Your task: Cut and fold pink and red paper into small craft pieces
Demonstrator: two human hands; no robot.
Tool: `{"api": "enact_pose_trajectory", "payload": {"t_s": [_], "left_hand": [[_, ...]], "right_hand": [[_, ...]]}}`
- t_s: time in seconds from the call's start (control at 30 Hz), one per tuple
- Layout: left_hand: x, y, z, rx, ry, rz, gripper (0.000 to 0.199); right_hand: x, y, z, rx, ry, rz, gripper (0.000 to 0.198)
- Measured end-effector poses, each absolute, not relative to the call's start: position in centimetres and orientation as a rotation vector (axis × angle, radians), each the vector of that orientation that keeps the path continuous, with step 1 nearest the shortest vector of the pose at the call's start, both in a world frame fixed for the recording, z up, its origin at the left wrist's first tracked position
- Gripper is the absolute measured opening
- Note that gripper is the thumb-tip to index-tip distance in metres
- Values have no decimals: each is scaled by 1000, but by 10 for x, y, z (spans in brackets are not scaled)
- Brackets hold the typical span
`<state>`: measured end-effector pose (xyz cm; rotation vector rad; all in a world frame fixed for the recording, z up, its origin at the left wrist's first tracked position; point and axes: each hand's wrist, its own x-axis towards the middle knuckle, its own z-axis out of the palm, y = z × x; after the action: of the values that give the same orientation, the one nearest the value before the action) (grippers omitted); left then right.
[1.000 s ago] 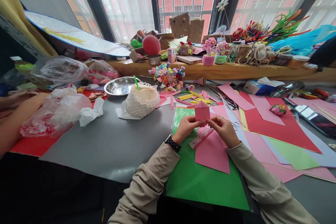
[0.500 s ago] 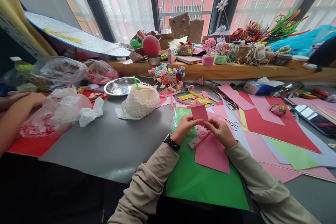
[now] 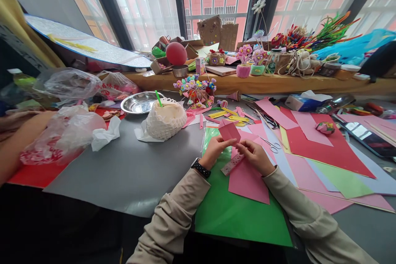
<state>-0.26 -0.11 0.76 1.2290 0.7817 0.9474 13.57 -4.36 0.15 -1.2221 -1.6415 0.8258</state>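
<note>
A small folded piece of pink paper [image 3: 229,130] is held up above the green sheet. My left hand [image 3: 215,149] pinches its lower edge, thumb in front. At its lower right corner, the fingertips of my right hand [image 3: 255,155] are closed on the same paper. Beneath my hands a patterned ruler [image 3: 232,165] lies slanted across a larger pink sheet [image 3: 249,185]. Both rest on the green sheet [image 3: 241,225]. A pair of scissors [image 3: 273,146] lies just beyond my right hand.
To the left stand a coconut in white foam netting [image 3: 167,119] and a metal plate [image 3: 140,103]. Paper strips [image 3: 219,114] are scattered ahead. Red card [image 3: 346,154] and a phone [image 3: 371,134] lie right. Another person's arm [image 3: 26,144] reaches in beside plastic bags [image 3: 64,136].
The folded pink paper has tilted and turned to the left in my fingers. Both hands stay close together on it. The whole view has shifted slightly.
</note>
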Motion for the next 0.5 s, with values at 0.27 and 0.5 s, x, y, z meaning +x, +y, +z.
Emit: {"api": "enact_pose_trajectory", "payload": {"t_s": [0.27, 0.5], "left_hand": [[-3, -1, 7, 1161, 780, 961, 30], [-4, -3, 12, 1181, 667, 909, 27]], "right_hand": [[138, -42, 0, -1168, -1582, 920, 19], [136, -45, 4, -1192, -1619, 847, 21]]}}
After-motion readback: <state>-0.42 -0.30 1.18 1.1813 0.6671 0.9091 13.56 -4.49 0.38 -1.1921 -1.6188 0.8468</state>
